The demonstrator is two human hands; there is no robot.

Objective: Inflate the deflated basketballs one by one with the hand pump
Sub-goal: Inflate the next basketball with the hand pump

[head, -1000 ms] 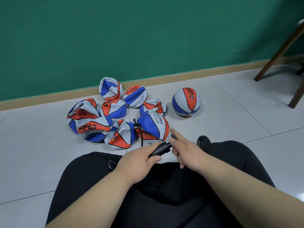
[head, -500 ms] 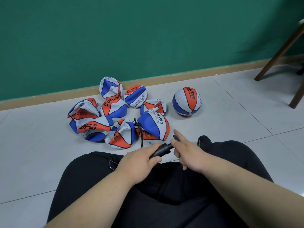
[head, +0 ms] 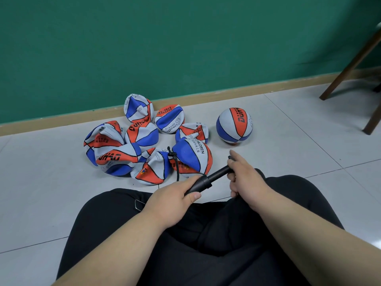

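Head view: left hand grips the hand pump barrel above the lap. Right hand curls round its handle, rod partly out. Hose reaches the deflated basketballs heaped near the floor's wall edge. Likely mid-pumping; next, a straight push in.

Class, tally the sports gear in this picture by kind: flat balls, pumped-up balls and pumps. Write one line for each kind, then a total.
Flat balls: 8, as far as the overlapping heap shows
Pumped-up ball: 1
Pump: 1
Total: 10
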